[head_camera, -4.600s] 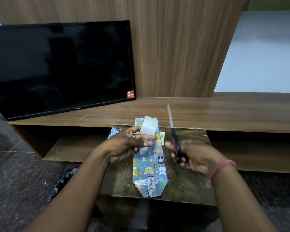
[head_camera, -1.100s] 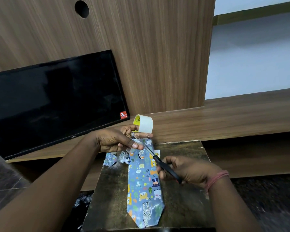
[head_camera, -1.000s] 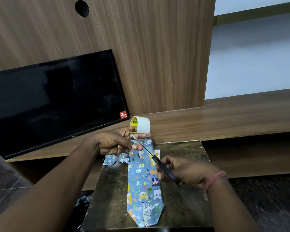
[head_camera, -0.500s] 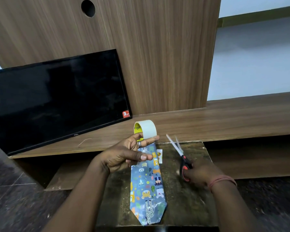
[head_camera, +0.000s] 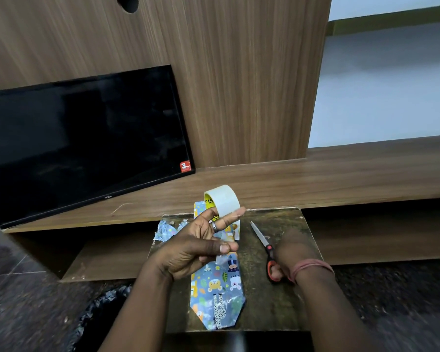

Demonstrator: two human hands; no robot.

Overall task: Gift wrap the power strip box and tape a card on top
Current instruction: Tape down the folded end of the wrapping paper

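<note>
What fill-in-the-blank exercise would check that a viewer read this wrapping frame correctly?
1. The roll of tape hangs on a finger of the ____ hand.
2. The right hand rests on the scissors, whose blades lie ____ on the small table.
3. The wrapped box lies to the ____ of the scissors.
4. The cut strip of tape is pinched in the ____ hand.

Missing words: left; closed; left; left

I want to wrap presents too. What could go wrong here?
The cut strip of tape pinched in the left hand dangles loose and may curl and stick to itself. The tape roll sits loosely on that hand's finger and might slip. The right hand rests by the scissors, blade exposed.
</note>
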